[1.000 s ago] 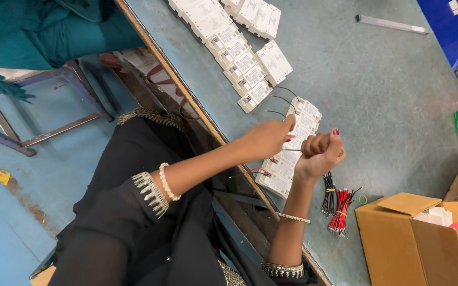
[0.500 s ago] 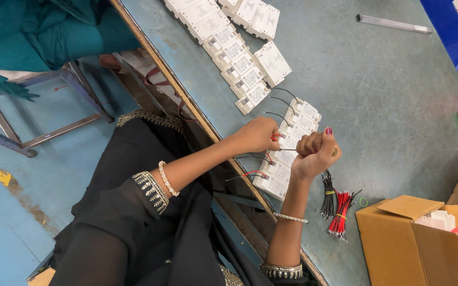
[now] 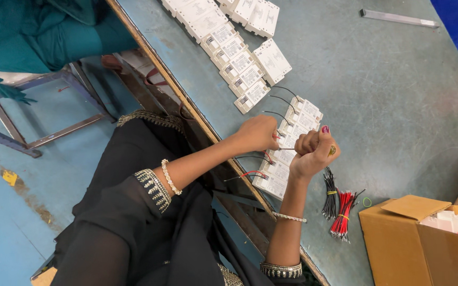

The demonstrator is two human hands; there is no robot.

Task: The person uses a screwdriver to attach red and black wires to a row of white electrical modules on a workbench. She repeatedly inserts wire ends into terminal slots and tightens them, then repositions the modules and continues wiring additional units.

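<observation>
My left hand (image 3: 258,133) hides the module it rests on, and my right hand (image 3: 314,151) covers the grip end of whatever thin tool it holds; only a short metal shaft shows between the two hands, so I cannot tell what tool it is. The row of white modules (image 3: 292,143) lies near the bench (image 3: 377,90) edge, partly under both hands, with black and red leads trailing off its left side. My left hand is curled shut, knuckles up, pressing on a module in that row. My right hand is a closed fist around the tool, thumb on top, forearm rising from below. A bundle of black wires (image 3: 328,193) and a bundle of red wires (image 3: 343,214) lie just right of my right wrist, beside an open cardboard box (image 3: 414,249) cut off by the frame.
</observation>
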